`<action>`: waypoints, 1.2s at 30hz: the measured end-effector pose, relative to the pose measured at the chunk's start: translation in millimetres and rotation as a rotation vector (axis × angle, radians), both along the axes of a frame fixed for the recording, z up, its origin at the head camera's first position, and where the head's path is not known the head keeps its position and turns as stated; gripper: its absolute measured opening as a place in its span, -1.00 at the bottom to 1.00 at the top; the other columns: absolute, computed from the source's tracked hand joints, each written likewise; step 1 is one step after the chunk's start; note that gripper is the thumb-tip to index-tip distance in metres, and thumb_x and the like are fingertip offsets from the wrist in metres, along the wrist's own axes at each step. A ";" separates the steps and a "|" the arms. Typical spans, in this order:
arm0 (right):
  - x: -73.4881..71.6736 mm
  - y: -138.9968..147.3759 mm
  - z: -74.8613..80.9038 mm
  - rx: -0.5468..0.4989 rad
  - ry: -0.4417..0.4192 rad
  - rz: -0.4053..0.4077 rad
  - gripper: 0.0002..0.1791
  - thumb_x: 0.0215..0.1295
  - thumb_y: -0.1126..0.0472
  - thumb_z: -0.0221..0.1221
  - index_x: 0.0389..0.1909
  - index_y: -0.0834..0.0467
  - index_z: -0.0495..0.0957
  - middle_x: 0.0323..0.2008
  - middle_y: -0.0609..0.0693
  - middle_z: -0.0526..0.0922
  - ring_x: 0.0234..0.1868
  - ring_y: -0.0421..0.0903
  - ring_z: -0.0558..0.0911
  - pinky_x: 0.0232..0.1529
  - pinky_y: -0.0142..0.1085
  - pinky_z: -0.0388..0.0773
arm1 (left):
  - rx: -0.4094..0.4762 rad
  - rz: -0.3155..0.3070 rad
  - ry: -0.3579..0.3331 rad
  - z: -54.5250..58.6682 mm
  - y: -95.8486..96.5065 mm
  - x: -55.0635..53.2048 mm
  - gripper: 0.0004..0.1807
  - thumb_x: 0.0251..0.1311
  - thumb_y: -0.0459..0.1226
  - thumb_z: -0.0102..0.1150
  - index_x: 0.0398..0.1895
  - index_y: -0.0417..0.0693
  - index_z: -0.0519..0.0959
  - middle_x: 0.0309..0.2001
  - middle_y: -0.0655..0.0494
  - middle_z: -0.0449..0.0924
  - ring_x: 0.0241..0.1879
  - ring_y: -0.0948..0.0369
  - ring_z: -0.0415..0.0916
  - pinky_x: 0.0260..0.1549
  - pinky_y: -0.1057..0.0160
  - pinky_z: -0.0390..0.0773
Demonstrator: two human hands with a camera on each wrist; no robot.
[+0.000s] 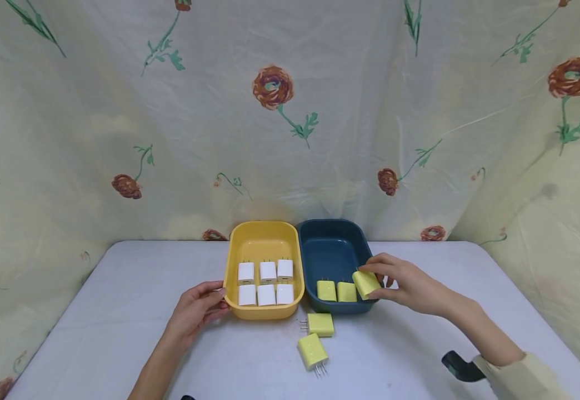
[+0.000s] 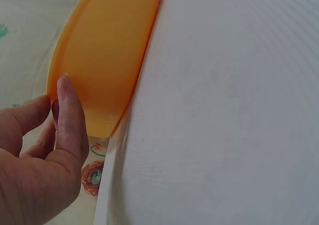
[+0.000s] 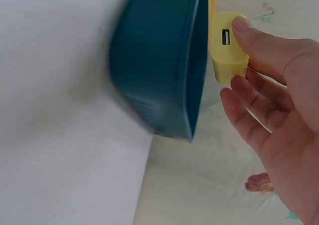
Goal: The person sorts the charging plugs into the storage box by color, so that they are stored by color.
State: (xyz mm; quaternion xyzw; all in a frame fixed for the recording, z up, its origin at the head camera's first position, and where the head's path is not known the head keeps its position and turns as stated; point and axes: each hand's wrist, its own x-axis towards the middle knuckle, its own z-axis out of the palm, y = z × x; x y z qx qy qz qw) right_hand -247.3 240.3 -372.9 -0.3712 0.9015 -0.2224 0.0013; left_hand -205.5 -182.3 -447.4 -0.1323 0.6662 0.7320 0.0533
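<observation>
My right hand (image 1: pixel 410 280) pinches a yellow charger plug (image 1: pixel 365 284) between thumb and fingers over the right front of a dark blue bin (image 1: pixel 327 228). In the right wrist view, a USB port shows on that charger's end face. Two more yellow chargers (image 1: pixel 326 290) lie inside the blue bin at its front. At the left side of a yellow bin (image 1: pixel 265 313), my left hand (image 1: pixel 197 311) grips the rim, with fingers against the outer wall. Several white charger plugs (image 1: pixel 268 271) stand in two rows in the yellow bin, prongs toward the back.
Two yellow chargers lie on the white table (image 1: pixel 120 311) in front of the bins, one (image 1: pixel 320 325) with prongs left, the other (image 1: pixel 313 352) with prongs toward me. A flowered curtain (image 1: pixel 340 139) hangs behind the table. A black curved object (image 1: pixel 462 366) is by my right forearm.
</observation>
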 end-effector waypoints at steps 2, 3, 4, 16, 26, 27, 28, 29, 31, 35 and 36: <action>-5.0 0.5 -3.2 -0.010 0.009 -0.004 -0.49 0.22 0.08 0.38 0.15 0.19 0.57 0.02 0.00 0.55 -0.17 -0.16 0.52 -0.26 -0.38 0.65 | -0.001 0.002 -0.004 -0.1 0.2 -0.3 -0.62 0.36 -0.34 0.18 0.19 -0.32 0.48 -0.14 -0.10 0.59 -0.30 0.16 0.62 -0.18 0.19 0.72; -7.3 0.8 -4.8 -0.015 0.015 -0.007 -0.49 0.22 0.08 0.38 0.15 0.20 0.56 0.02 0.02 0.55 -0.17 -0.15 0.52 -0.26 -0.39 0.65 | 0.000 0.004 -0.005 -0.1 0.3 -0.4 -0.62 0.36 -0.34 0.18 0.19 -0.31 0.48 -0.14 -0.10 0.59 -0.30 0.16 0.62 -0.19 0.19 0.72; -9.4 0.8 -6.1 -0.020 0.018 -0.011 -0.48 0.22 0.07 0.38 0.14 0.21 0.56 0.01 0.03 0.55 -0.17 -0.14 0.53 -0.27 -0.40 0.65 | 0.000 0.004 -0.005 -0.1 0.4 -0.6 -0.62 0.36 -0.35 0.17 0.19 -0.32 0.48 -0.14 -0.10 0.59 -0.30 0.16 0.62 -0.19 0.19 0.72; -32.9 -2.7 -15.6 -0.019 0.064 -0.067 -0.53 0.18 0.19 0.41 0.06 0.31 0.58 -0.06 0.12 0.57 -0.21 -0.06 0.56 -0.28 -0.34 0.66 | -0.002 0.016 -0.015 -1.2 0.9 -2.9 -0.64 0.35 -0.35 0.18 0.16 -0.30 0.50 -0.15 -0.09 0.60 -0.29 0.15 0.62 -0.22 0.22 0.72; -43.5 -18.8 -9.4 0.112 0.058 -0.195 -0.54 0.14 0.22 0.43 0.00 0.38 0.59 -0.24 0.09 0.56 -0.31 -0.03 0.50 -0.35 -0.30 0.58 | 0.000 0.013 -0.006 -1.0 0.7 -1.2 -0.63 0.35 -0.34 0.18 0.17 -0.31 0.50 -0.16 -0.10 0.59 -0.30 0.15 0.62 -0.22 0.22 0.72; -44.1 -20.3 -9.1 0.118 0.058 -0.200 -0.54 0.14 0.23 0.43 0.00 0.38 0.59 -0.24 0.10 0.56 -0.32 -0.04 0.50 -0.34 -0.30 0.57 | 0.001 0.012 -0.006 -0.9 0.7 -1.2 -0.63 0.36 -0.34 0.18 0.17 -0.31 0.50 -0.15 -0.10 0.59 -0.30 0.15 0.62 -0.22 0.22 0.72; -45.0 -21.6 -9.0 0.124 0.060 -0.204 -0.54 0.14 0.24 0.43 0.01 0.39 0.59 -0.23 0.10 0.56 -0.31 -0.04 0.49 -0.34 -0.29 0.57 | 0.001 0.011 -0.005 -0.9 0.7 -1.2 -0.63 0.36 -0.34 0.18 0.18 -0.31 0.49 -0.15 -0.10 0.59 -0.29 0.15 0.62 -0.21 0.22 0.72; -46.1 -22.8 -9.0 0.131 0.062 -0.205 -0.54 0.14 0.24 0.43 0.01 0.39 0.59 -0.22 0.11 0.57 -0.31 -0.04 0.49 -0.33 -0.29 0.57 | 0.001 0.012 -0.005 -1.0 0.6 -1.2 -0.63 0.36 -0.34 0.18 0.18 -0.31 0.49 -0.15 -0.09 0.59 -0.29 0.15 0.62 -0.21 0.22 0.72; -48.0 -25.1 -9.4 0.141 0.061 -0.211 -0.55 0.15 0.25 0.43 0.01 0.39 0.59 -0.20 0.13 0.58 -0.29 -0.04 0.50 -0.30 -0.26 0.60 | 0.005 0.012 -0.002 -1.4 0.3 -1.3 -0.63 0.36 -0.34 0.18 0.18 -0.31 0.49 -0.15 -0.09 0.59 -0.30 0.15 0.62 -0.22 0.22 0.72; -51.3 -28.5 -11.1 0.155 0.044 -0.224 -0.55 0.16 0.25 0.42 0.01 0.39 0.59 -0.16 0.17 0.59 -0.26 -0.01 0.52 -0.22 -0.19 0.64 | 0.011 0.010 -0.001 -2.0 0.0 -1.1 -0.62 0.36 -0.35 0.18 0.19 -0.32 0.47 -0.16 -0.08 0.59 -0.30 0.16 0.62 -0.21 0.20 0.72; -52.0 -29.0 -11.9 0.159 0.042 -0.228 -0.55 0.16 0.24 0.42 0.02 0.39 0.59 -0.15 0.17 0.60 -0.25 -0.01 0.52 -0.20 -0.18 0.65 | 0.011 0.010 -0.002 -2.2 0.1 -1.2 -0.61 0.36 -0.35 0.18 0.19 -0.32 0.47 -0.17 -0.08 0.59 -0.31 0.16 0.62 -0.21 0.20 0.72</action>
